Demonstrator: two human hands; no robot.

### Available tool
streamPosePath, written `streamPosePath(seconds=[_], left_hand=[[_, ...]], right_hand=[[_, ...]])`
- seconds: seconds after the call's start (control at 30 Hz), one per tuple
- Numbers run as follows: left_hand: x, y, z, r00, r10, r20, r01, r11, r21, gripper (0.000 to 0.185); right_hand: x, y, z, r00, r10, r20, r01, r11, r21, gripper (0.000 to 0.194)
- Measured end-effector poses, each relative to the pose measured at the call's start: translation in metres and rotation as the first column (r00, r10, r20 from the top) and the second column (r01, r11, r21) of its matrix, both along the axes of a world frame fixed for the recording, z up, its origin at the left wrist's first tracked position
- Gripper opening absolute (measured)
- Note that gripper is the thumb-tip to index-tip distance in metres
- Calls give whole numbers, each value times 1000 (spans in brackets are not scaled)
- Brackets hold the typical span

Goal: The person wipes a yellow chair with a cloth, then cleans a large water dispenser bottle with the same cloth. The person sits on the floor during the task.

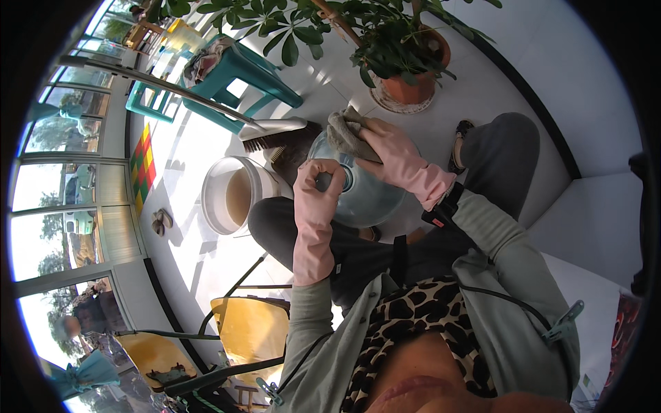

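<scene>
A large clear bluish plastic water jug [372,199] stands on the floor between my knees, its neck towards my left side. My left hand [319,206], in a pink rubber glove, has its thumb and fingers curled in a ring at the jug's neck; a dark round spot shows inside the ring, and I cannot tell what it is. My right hand [395,152], in a matching glove, holds a grey-green cloth [348,135] against the jug's upper far side. The fingers are partly hidden by the cloth.
A white bucket [209,199] of brownish water stands at the left, beside a broom [279,135] and a dark dustpan [294,160]. Beyond are a green plastic stool [227,69] and a potted plant [410,88]. A yellow chair [253,328] is near my left elbow.
</scene>
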State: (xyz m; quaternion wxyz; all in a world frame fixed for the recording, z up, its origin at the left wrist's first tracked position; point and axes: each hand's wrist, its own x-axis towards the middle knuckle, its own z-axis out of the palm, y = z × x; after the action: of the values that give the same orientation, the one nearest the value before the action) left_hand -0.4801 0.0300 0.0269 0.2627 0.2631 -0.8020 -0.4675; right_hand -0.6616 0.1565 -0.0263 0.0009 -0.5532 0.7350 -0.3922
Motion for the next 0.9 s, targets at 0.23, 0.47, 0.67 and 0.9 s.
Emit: streamPosePath(seconds=[0.23, 0.47, 0.67, 0.9], left_hand=[[-6, 8, -2, 999, -1, -51, -2, 998, -62, 10], [-1, 7, -1, 998, -28, -63, 25, 998, -55, 12], [5, 5, -3, 997, -31, -75, 27, 998, -56, 12], [4, 9, 1, 983, -171, -64, 169, 985, -47, 12]], right_hand=[[4, 22, -8, 985, 69, -158, -78, 995, -56, 53], [-47, -27, -10, 821, -318, 474, 149, 921, 360, 43], [-8, -19, 0, 983, -108, 150, 115, 993, -36, 29], [-16, -50, 1, 906, 397, -144, -380, 915, 136, 35]])
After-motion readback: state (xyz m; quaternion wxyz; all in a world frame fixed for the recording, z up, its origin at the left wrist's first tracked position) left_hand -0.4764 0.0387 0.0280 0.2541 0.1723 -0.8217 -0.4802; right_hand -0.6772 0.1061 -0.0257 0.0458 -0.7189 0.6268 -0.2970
